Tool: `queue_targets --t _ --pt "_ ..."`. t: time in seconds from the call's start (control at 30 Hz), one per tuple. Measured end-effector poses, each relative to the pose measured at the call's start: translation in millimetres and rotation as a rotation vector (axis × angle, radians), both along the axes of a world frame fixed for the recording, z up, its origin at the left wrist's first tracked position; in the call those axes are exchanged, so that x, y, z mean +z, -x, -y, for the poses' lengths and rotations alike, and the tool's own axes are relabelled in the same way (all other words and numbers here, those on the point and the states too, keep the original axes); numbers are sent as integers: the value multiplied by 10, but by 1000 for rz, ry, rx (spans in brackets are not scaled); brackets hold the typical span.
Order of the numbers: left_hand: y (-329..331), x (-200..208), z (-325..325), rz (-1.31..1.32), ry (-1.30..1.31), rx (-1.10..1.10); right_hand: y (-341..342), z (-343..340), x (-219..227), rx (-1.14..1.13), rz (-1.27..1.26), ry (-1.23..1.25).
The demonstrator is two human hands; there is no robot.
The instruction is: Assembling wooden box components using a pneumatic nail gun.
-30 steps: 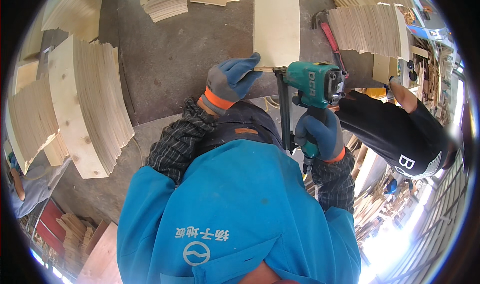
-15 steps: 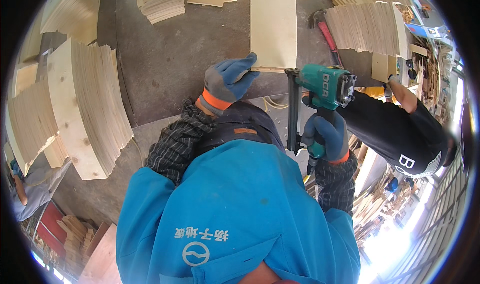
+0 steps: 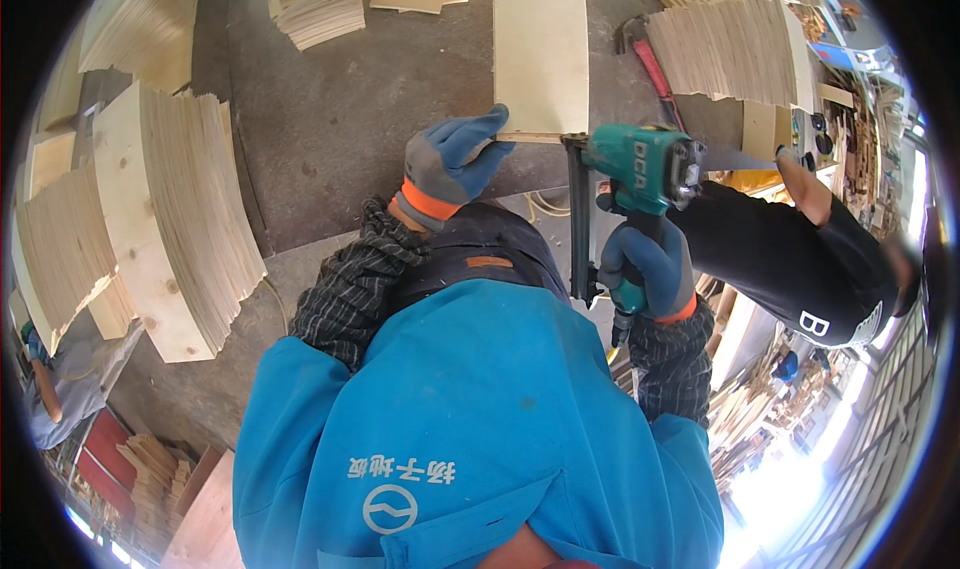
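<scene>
Board [image 3: 541, 54], near-left corner clamped in left fingers [image 3: 474, 141], nail gun [image 3: 635, 169] gripped by right fingers [image 3: 645, 257], nose near board's end

Brown tabletop [image 3: 330, 99]: 1 long pale board [image 3: 540, 54], 1 red-handled hammer [image 3: 653, 74] beside board stack [image 3: 725, 54].

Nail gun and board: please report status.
Right hand grips nail gun; left hand at near left corner of board. Gun nose at near right corner, contact unclear. Hammer lies right, apart from board.
</scene>
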State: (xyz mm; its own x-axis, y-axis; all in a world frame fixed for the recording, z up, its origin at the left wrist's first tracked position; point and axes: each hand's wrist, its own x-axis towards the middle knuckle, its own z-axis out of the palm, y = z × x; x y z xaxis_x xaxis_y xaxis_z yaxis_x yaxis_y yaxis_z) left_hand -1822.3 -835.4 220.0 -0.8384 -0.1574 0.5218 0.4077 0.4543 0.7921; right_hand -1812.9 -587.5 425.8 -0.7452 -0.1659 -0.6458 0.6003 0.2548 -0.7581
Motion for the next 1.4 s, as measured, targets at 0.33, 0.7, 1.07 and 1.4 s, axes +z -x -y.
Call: queue_targets --t 0.33,0.7,1.07,1.4 --pt "-12 -43 72 46 8 -37 77 -457 -263 -224 -174 -69" --pt "333 399 -175 718 -673 -208 996 -1195 -2039 234 -477 -1017" --pt "59 707 68 708 -1349 -377 673 -898 -1898 252 -535 -228" --pt "-289 251 -52 511 -1672 -678 347 -619 -975 578 -980 137"
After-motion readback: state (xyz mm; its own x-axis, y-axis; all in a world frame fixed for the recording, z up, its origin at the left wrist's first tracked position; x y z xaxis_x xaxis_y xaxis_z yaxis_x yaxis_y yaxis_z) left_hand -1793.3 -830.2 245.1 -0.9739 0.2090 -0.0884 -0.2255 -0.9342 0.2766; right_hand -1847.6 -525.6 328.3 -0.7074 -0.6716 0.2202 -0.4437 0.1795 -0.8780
